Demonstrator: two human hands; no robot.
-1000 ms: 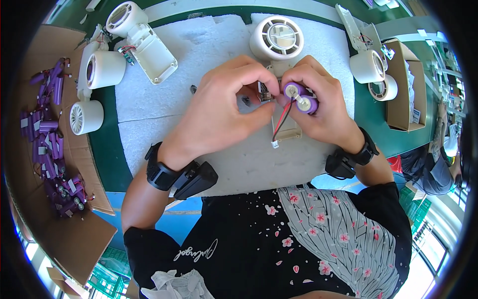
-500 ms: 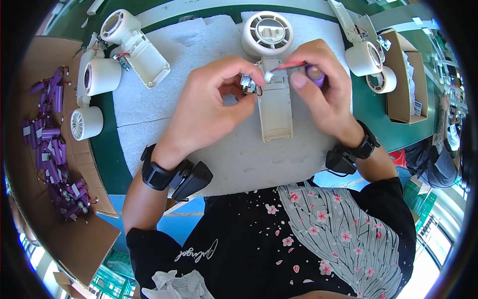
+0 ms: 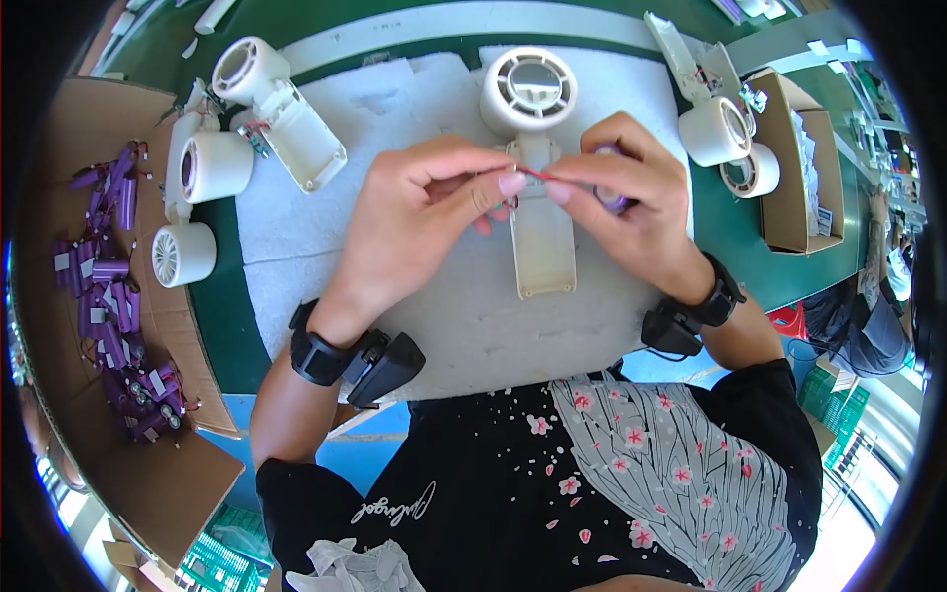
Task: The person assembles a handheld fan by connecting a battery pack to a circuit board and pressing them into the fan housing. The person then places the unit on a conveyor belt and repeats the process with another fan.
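Note:
A white handheld fan body lies on the foam sheet, its round fan head [image 3: 531, 91] at the far end and its opened handle shell [image 3: 545, 259] toward me. Over the handle, my left hand [image 3: 424, 212] is closed, thumb and forefinger pinched at the end of a red wire [image 3: 531, 173]. The small circuit board it grips is almost wholly hidden by the fingers. My right hand [image 3: 641, 202] is closed around a purple battery cell [image 3: 612, 183], with its thumb and forefinger on the wire close to the left fingertips. The wire's plug cannot be made out.
A cardboard box [image 3: 212, 370] of purple battery cells [image 3: 109, 296] stands at the left. More white fan bodies [image 3: 219, 166] lie at the left and the right [image 3: 712, 130]. Another cardboard box [image 3: 779, 163] is at the right. White foam [image 3: 296, 227] covers the green table [image 3: 232, 335].
My hands have come together, and the right fingers have brought the red wire to the left fingertips. The circuit board, visible before, is now covered. The whole view has shifted slightly.

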